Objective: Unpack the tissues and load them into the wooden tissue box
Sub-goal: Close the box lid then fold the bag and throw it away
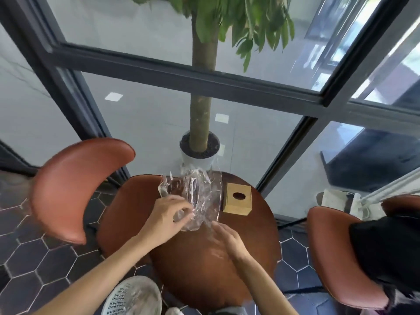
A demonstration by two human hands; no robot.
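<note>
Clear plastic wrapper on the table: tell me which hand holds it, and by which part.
The left hand pinches the clear plastic wrapper at its near lower edge. The right hand sits by the wrapper's near corner; whether it grips cannot be told.

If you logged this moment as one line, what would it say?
left hand: gripping clear wrapper | right hand: on wrapper's near edge | wooden box: beside wrapper, on table | tissues: not visible
</note>
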